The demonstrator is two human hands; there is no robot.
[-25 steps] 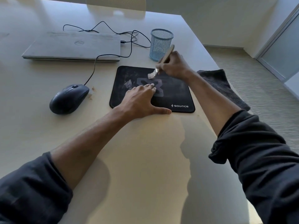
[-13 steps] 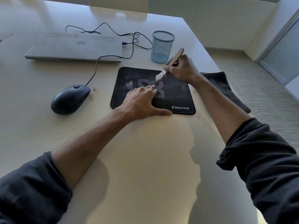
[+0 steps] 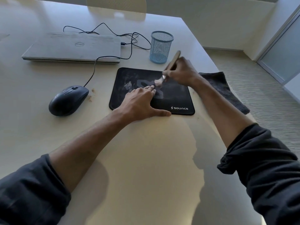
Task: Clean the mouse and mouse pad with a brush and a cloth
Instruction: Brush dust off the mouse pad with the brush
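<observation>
Two bare hands at work over a broad pale tabletop (image 3: 146,159), so let's take it big to small. Closed silver laptop (image 3: 73,47) lies at the far left, a black cable (image 3: 129,43) looping behind it and running down to the mouse. Black mouse pad (image 3: 177,95) sits mid-table, dusty smears across its left half, a white "sounce" logo at its near right corner. Dark grey cloth (image 3: 224,90) lies flat just right of the pad, at the table's right edge, nobody touching it. Black mouse (image 3: 68,99) rests off the pad on its left, well apart from both hands, with a few brown crumbs (image 3: 91,95) beside it. Blue mesh pen cup (image 3: 160,46) stands upright behind the pad's far right corner.

Left hand (image 3: 139,104) is flat and spread, palm down on the pad's near edge, fingers (image 3: 149,88) stretched toward the centre, thumb out along the tabletop, gripping nothing. Right hand (image 3: 183,72) has its fingers curled tight round the brush (image 3: 172,62), wooden handle tilted up and away, bristles down on the pad's middle, just beside the left fingertips. The bristles are blurred.
</observation>
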